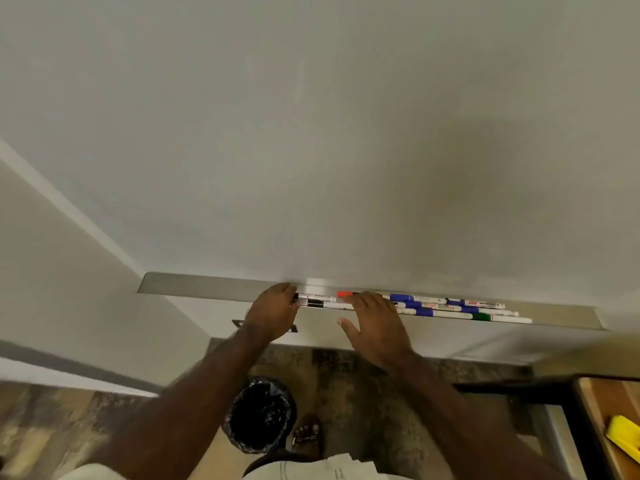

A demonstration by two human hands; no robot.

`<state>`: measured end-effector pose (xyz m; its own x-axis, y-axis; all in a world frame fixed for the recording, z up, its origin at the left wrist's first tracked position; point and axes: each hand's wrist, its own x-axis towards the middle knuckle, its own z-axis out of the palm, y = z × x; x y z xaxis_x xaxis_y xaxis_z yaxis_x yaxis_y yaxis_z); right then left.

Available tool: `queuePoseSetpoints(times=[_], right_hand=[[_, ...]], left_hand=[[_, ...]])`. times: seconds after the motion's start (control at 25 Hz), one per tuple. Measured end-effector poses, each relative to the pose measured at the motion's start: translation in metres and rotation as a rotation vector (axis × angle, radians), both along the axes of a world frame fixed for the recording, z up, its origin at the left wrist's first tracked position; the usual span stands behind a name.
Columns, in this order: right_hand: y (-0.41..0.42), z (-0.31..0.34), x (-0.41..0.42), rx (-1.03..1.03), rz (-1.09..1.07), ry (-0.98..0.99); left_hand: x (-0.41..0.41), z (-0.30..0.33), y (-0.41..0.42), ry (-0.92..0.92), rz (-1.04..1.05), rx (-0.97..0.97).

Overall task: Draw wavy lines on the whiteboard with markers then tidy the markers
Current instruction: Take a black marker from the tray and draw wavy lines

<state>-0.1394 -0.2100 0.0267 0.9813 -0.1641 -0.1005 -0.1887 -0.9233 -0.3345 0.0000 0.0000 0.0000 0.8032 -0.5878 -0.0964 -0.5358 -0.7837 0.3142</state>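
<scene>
Standing over a bin [260,415] on the floor, a yellow thing [625,436] off to the right. Reaching both hands to the tray [194,289]: left hand [273,315] curling its fingers over the black markers' [317,301] ends, right hand [375,325] lying flat, fingers straight, on the red marker [344,294]. Lying farther right in the tray, blue markers [429,304] and a green one [481,317]. Rising beyond, the whiteboard [311,133], unmarked.
</scene>
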Motion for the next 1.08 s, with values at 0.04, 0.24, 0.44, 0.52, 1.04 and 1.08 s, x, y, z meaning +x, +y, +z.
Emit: queuePoseSetpoints(times=[0.04,0.24,0.44,0.52,1.04,1.08], right_hand=[[0.004,-0.003,0.005,0.008,0.013,0.026],[0.013,-0.013,0.02,0.011,-0.009,0.059],[0.014,-0.018,0.024,0.032,-0.062,0.051],[0.013,-0.018,0.024,0.048,-0.066,0.047],[-0.021,0.024,0.018,0.261,-0.312,-0.026],[-0.021,0.031,0.018,0.322,-0.373,-0.019]], left_hand=[[0.009,-0.007,-0.001,0.008,-0.006,0.015],[0.033,-0.032,0.004,0.012,-0.109,0.171],[0.042,-0.046,0.012,-0.05,-0.159,0.19],[0.042,-0.047,0.012,-0.058,-0.159,0.166],[0.009,-0.008,-0.014,0.14,0.05,-0.251],[0.0,0.003,-0.021,0.129,0.046,-0.333]])
